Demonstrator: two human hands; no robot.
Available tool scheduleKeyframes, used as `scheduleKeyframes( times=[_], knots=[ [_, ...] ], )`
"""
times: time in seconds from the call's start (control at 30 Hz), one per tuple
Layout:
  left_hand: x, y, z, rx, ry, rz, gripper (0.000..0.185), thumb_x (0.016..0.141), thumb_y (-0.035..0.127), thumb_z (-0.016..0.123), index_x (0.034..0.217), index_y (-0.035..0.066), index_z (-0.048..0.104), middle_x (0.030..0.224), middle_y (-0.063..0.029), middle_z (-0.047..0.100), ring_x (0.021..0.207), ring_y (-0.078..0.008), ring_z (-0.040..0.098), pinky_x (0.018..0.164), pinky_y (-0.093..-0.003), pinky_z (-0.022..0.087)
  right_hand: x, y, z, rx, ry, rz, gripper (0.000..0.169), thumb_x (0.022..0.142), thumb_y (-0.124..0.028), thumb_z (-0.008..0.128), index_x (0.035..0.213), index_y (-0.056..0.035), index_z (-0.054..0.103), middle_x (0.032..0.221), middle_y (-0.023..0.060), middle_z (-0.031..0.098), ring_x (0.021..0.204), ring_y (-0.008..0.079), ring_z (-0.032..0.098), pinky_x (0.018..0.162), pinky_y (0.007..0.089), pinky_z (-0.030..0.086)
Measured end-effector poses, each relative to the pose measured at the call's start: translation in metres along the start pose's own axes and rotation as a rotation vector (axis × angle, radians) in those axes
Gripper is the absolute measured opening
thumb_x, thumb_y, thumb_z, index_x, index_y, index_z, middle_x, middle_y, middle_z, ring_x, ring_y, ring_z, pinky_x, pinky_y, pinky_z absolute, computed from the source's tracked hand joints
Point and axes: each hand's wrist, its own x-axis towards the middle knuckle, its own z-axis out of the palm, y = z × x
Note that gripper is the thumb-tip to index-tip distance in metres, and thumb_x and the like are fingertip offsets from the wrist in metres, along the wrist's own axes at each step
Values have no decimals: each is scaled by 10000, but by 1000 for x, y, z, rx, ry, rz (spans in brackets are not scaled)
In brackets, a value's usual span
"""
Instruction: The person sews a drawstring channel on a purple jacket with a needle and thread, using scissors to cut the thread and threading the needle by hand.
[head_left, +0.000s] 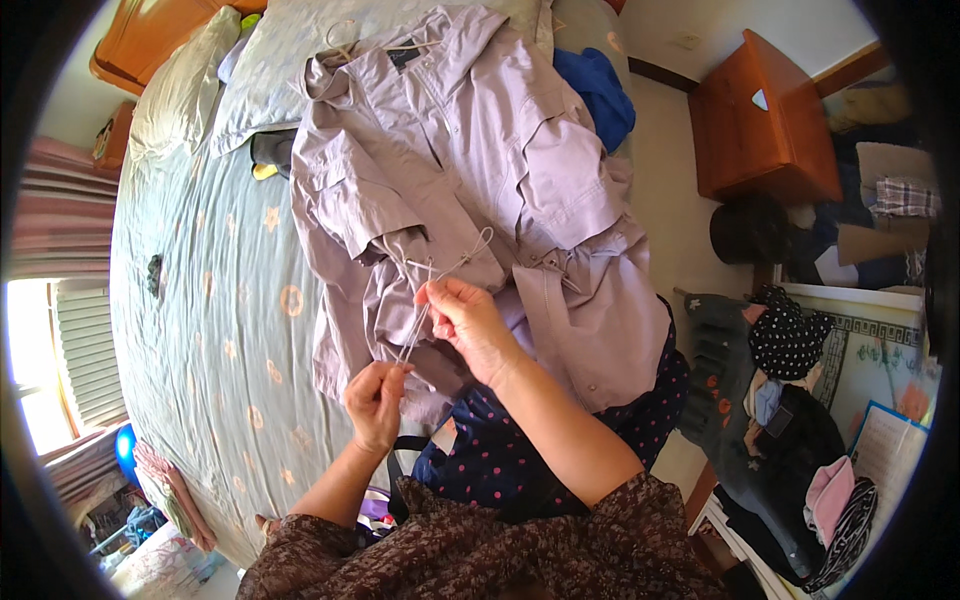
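Observation:
A pale mauve jacket (480, 150) lies spread on the bed, with a hanger (341, 34) at its collar. A thin light drawstring (416, 330) comes out at the jacket's waist and runs between my two hands. My left hand (373, 405) pinches its lower end. Further up and to the right, my right hand (465, 319) pinches the cord close to the waist eyelets, and a knotted loop (480, 244) stands out above that hand. More cord shows at the waist on the jacket's right half.
Blue cloth (596, 97) lies beside the jacket's right shoulder. Pillows (187, 90) are at the bed's head, and navy polka-dot fabric (487, 450) is below the jacket. To the right stand a wooden cabinet (765, 127) and a surface heaped with clothes (795, 427).

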Motion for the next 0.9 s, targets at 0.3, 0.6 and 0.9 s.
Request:
scheduleKeyframes(
  times=[0.3,0.6,0.9],
  knots=[
    [11,-30,-41,-465,-228,-689,398,970,345,401,901,26,629,645,-30,583,442,-41,324,435,-200,240,10,-15,-19,90,16,-16,231,931,-240,545,896,-16,592,603,-46,435,538,35,379,534,187,337],
    [13,-35,-59,-535,-240,-682,190,923,226,547,886,63,638,649,44,527,544,-32,413,519,-167,306,10,-26,-26,120,-4,-8,224,914,-242,569,887,-21,587,590,-29,448,531,68,412,543,207,349],
    [16,-53,-34,-85,-27,-412,122,902,126,557,906,25,625,680,44,529,560,-31,412,524,-189,338,9,-30,-27,163,-4,17,220,910,-220,574,884,-2,587,595,-23,454,535,70,421,541,212,356]
  ],
)
